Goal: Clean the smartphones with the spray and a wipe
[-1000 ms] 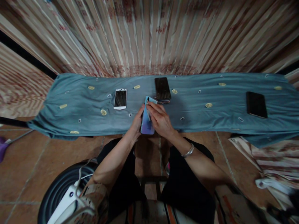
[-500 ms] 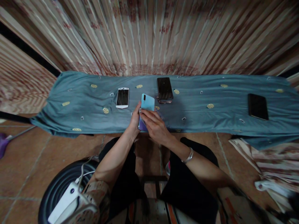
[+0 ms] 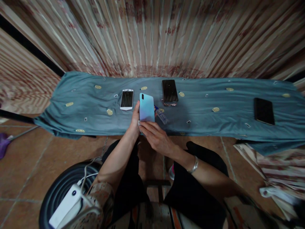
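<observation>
My left hand (image 3: 134, 121) grips a light-blue mobile phone (image 3: 147, 106) along its left edge, its back and camera facing up. Across the phone's lower end lies my right hand (image 3: 156, 136), fingers pressed together. A small white piece of what looks like cloth or tissue (image 3: 139, 122) shows at its fingertips; most of it is hidden. Just right of the phone, a small clear thing with a blue end (image 3: 162, 115) lies on the cloth. Left of the hands is a white phone (image 3: 127, 99), screen up. A stack of dark-screened phones (image 3: 170, 91) sits to the right.
A blue-green cloth with yellow prints (image 3: 202, 121) covers the long low surface. Another dark phone (image 3: 264, 111) lies far right. Striped curtains (image 3: 152, 38) hang behind. Beside my left leg, a white power strip or charger (image 3: 65, 205) with cables rests on a round black stool (image 3: 46, 194).
My right hand has slid down the phone's back towards its lower end, uncovering more of the back. The phone has shifted slightly left, and the clear thing with the blue end now shows.
</observation>
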Tool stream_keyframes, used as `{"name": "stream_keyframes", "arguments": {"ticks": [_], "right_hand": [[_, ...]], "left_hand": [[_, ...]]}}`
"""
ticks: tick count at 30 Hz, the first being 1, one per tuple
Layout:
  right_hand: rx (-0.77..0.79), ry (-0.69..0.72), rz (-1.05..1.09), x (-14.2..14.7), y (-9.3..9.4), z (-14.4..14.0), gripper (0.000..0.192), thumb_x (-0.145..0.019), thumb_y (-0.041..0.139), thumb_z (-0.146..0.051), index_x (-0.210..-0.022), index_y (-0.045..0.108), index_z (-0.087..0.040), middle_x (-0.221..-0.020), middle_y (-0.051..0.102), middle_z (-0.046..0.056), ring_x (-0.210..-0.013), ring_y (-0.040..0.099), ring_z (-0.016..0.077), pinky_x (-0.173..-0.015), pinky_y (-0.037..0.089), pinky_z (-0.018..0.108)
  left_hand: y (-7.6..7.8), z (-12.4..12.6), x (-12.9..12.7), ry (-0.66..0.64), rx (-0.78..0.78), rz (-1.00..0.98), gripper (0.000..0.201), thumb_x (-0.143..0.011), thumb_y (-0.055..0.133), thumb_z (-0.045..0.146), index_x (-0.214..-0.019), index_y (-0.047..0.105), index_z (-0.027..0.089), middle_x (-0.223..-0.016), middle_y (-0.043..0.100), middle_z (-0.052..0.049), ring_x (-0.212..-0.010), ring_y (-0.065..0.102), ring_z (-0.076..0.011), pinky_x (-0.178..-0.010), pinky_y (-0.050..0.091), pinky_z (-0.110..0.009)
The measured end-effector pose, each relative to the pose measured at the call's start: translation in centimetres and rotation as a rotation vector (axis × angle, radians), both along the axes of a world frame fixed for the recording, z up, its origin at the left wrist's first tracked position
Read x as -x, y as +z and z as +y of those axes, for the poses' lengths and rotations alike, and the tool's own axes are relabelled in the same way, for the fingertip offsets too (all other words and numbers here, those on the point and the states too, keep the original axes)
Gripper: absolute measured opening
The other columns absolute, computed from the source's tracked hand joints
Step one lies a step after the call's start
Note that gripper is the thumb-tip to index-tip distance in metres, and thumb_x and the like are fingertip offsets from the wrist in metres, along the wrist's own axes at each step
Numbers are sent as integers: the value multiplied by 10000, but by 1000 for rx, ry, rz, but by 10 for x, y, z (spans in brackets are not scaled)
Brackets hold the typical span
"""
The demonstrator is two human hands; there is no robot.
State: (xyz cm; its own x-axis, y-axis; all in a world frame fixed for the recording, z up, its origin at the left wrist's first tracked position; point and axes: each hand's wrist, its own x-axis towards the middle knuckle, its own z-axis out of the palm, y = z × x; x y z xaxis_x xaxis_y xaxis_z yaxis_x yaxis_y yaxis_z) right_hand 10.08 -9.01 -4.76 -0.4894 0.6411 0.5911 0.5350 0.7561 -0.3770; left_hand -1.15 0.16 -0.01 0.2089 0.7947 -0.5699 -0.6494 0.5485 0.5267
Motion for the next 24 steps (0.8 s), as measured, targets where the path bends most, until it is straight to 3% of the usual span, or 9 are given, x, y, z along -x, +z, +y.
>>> {"name": "stream_keyframes", "arguments": {"ticks": [9,15,24], "right_hand": [[24,-65,-13,-13,-3,8,479,-1029,399,-72,-1444,629,-134,-1436,673,159,-1334,611,269,-1152,554,484],[109,-150,13,-24,-5,17,510,-1025,382,-86,-1451,641,-192,-1456,667,134,-1328,615,278,-1166,538,538],[88,-245,-7,-33,-5,39,521,-1024,384,-85,-1494,597,-150,-1522,616,149,-1395,559,284,-1206,498,522]], "left_hand": [[-9,9,6,10,-55,-22,640,-1046,359,578,-1286,704,96,-857,800,-118,-845,777,-231,-867,617,-341],[-9,5,3,-40,-52,-59,631,-1011,425,609,-1305,710,129,-983,818,-143,-923,784,-272,-872,623,-371],[-3,-10,-8,-1,-10,3,431,-1053,464,400,-1228,734,114,-911,821,-85,-914,792,-227,-928,612,-321]]}}
